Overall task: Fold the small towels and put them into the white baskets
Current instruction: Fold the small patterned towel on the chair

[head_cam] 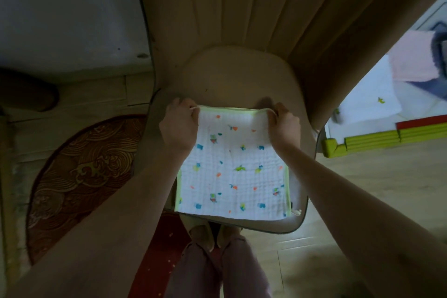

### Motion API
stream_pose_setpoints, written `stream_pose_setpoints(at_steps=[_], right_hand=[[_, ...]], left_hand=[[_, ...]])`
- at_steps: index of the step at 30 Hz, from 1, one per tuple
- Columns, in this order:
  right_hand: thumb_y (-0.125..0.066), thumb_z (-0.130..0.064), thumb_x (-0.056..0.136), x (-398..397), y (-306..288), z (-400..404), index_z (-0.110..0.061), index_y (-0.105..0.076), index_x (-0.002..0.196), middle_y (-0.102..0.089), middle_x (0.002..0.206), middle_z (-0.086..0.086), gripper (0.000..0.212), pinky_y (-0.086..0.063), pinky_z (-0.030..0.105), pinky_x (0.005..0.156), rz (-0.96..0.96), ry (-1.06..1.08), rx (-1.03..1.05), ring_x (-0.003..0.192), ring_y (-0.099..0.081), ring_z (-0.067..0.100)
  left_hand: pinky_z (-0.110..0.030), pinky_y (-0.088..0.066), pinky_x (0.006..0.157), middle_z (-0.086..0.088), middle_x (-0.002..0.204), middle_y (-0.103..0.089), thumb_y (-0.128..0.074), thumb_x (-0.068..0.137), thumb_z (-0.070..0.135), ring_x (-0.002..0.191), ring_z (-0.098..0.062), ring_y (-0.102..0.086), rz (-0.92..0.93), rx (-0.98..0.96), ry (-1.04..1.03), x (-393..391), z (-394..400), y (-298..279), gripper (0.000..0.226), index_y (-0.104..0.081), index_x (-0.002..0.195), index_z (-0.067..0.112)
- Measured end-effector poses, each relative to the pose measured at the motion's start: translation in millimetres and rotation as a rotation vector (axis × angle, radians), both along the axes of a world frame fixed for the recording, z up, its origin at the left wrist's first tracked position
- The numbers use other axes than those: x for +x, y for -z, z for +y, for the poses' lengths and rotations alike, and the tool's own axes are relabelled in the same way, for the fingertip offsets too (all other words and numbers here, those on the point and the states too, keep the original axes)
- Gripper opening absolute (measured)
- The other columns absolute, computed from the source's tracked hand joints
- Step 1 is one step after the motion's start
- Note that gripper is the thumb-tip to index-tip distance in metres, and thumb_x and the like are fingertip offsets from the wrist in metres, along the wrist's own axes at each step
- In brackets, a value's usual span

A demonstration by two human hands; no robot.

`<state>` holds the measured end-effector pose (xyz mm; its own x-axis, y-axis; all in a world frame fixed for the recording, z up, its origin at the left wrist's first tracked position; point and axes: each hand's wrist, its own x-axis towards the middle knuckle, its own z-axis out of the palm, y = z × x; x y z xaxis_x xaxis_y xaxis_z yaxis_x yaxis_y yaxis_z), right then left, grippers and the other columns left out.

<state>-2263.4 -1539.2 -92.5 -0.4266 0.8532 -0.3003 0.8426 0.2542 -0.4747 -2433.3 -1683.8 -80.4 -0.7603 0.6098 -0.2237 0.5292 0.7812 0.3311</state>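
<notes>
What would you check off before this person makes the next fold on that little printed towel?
1. Left hand holds the towel's far left corner: ok.
2. Right hand holds the far right corner: ok.
3. Printed towel lies flat on the chair seat: ok, only slight ripples.
4. Far edges lined up between the hands: ok, as far as visible.
5. Near edge stays on the seat: not ok, it seems to overhang the front slightly.
6. White basket ready for the folded towel: cannot tell, none in view.

Towel (233,167) lies on the chair seat (232,80) — rug (79,176) to its left.
</notes>
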Motion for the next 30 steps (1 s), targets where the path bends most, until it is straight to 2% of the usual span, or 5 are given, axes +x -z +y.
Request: stream_pose_setpoints(at_steps=[3, 6, 13, 25, 30], right_hand=[[-0.051, -0.024, 0.093, -3.1, -5.4, -12.8, -0.007, -0.052, 0.120, -0.056, 0.116, 0.019, 0.031, -0.035, 0.041, 0.082, -0.153, -0.093, 0.177, 0.107, -0.050, 0.037], [-0.054, -0.025, 0.093, -10.3, -7.3, -25.6, -0.006, -0.055, 0.119, -0.053, 0.117, 0.019, 0.032, -0.030, 0.041, 0.086, -0.116, -0.284, 0.232, 0.106, -0.046, 0.036], [-0.054, -0.016, 0.089, -30.5, 1.6, -6.1, -0.006, -0.058, 0.110, -0.054, 0.114, 0.015, 0.023, -0.039, 0.041, 0.089, -0.131, -0.480, 0.153, 0.106, -0.047, 0.033], [-0.046, -0.015, 0.094, -40.7, 6.9, -10.8, -0.009, -0.052, 0.123, -0.053, 0.121, 0.015, 0.030, -0.029, 0.039, 0.091, -0.182, -0.392, 0.347, 0.110, -0.048, 0.033], [-0.042, -0.019, 0.100, -22.1, 20.1, -67.5, -0.007, -0.039, 0.144, -0.032, 0.153, 0.015, 0.046, -0.015, 0.041, 0.120, 0.034, -0.528, 0.283, 0.144, -0.024, 0.031]], left_hand=[[-0.042, -0.041, 0.086, -0.011, 0.121, -0.055, -0.055, 0.093, 0.017, 0.109, -0.031, -0.049, 0.123, 0.099, 0.159, 8.2, -5.7, -6.4, 0.022, -0.061, 0.114, 0.013], [-0.041, -0.039, 0.098, -0.013, 0.127, -0.056, -0.054, 0.094, 0.010, 0.117, -0.031, -0.050, -0.023, 0.189, 0.364, 27.8, -14.7, -1.2, 0.031, -0.059, 0.124, 0.009], [-0.042, 0.001, 0.121, -0.007, 0.161, -0.003, -0.028, 0.101, 0.043, 0.149, -0.026, 0.000, -0.023, -0.061, 0.569, 38.0, -21.0, 42.4, 0.064, -0.009, 0.153, 0.010], [-0.046, -0.004, 0.120, -0.011, 0.161, -0.006, -0.020, 0.102, 0.041, 0.149, -0.026, -0.002, 0.091, -0.025, 0.534, 34.4, -21.9, 43.1, 0.061, -0.011, 0.152, 0.008], [-0.046, -0.006, 0.121, -0.009, 0.161, -0.006, -0.006, 0.103, 0.034, 0.149, -0.026, -0.001, 0.210, -0.049, 0.566, 43.3, -35.5, 41.6, 0.056, -0.008, 0.153, 0.010]])
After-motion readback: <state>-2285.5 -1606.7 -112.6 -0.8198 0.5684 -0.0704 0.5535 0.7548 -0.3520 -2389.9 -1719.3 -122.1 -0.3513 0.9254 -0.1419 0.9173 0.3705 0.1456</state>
